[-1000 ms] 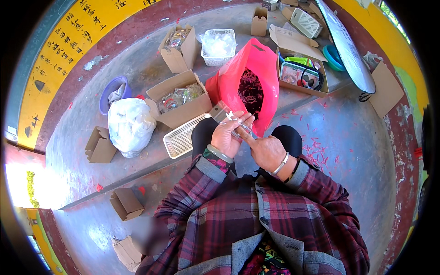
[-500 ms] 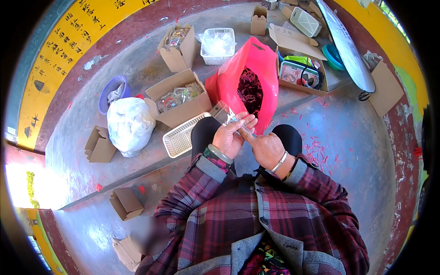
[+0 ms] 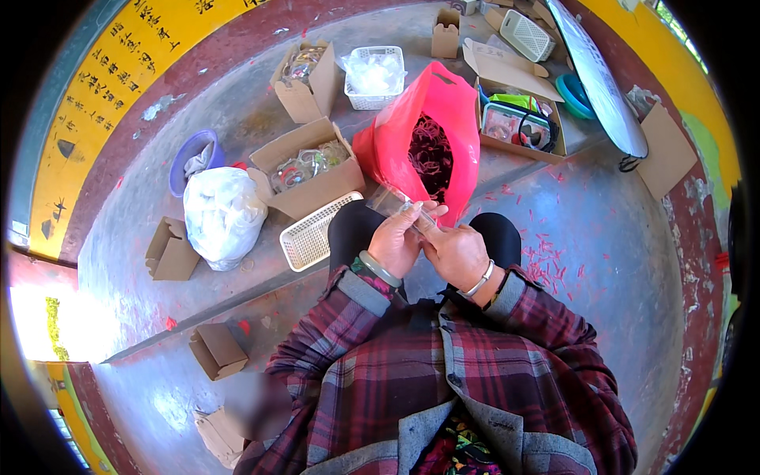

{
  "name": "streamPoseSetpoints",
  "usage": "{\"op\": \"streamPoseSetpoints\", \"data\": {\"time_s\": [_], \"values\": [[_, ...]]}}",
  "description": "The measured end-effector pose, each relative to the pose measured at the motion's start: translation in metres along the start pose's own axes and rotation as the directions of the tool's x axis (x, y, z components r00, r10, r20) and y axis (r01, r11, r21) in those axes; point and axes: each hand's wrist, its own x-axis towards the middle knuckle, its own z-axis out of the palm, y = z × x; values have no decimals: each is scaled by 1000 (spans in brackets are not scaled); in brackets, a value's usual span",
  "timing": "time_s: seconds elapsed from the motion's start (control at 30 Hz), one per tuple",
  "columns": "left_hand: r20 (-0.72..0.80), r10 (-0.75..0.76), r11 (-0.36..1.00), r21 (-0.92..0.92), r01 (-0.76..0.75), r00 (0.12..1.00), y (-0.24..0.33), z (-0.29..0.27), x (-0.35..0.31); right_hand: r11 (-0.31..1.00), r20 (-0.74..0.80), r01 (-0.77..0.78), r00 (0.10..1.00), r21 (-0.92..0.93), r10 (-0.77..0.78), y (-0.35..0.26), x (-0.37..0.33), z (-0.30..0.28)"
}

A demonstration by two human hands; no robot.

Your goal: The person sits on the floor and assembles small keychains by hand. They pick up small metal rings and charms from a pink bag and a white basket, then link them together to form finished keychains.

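My left hand and my right hand meet above my knees, in front of the pink bag. A small clear plastic piece, perhaps a sleeve, sticks out beyond my left fingers, which pinch it. My right thumb and fingers close in against the left ones, on the near end of the same plastic. Its exact shape is partly covered by my fingers. Just beyond stands the tall pink plastic bag, its mouth turned toward me, with many dark red thin pieces inside.
A cream basket lies by my left knee. Behind it are a carton of clear plastic bits and a stuffed white bag. At the far right sits an open box with containers. Red scraps litter the floor on the right.
My hands have drawn closer together, the right one tilting and shifting slightly. The pale pointed piece at my left fingertips no longer shows; the clear plastic is still held.
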Motion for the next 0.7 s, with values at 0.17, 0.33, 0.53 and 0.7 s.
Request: {"op": "streamPoseSetpoints", "data": {"time_s": [0.17,0.33,0.53,0.7], "values": [[87,13,982,188,-29,996,4,9,-6,959,-253,-12,963,285,87,11,5,0],[186,2,943,326,-64,983,11,10,-10,-48,407,-426,818,904,407,21,11,-25],[91,87,983,154,-101,992,2,2,-1,-592,660,-430,710,682,245,29,7,-16],[49,153,980,119,-158,987,-4,-1,3,-671,625,-392,768,630,138,23,3,-6]]}}
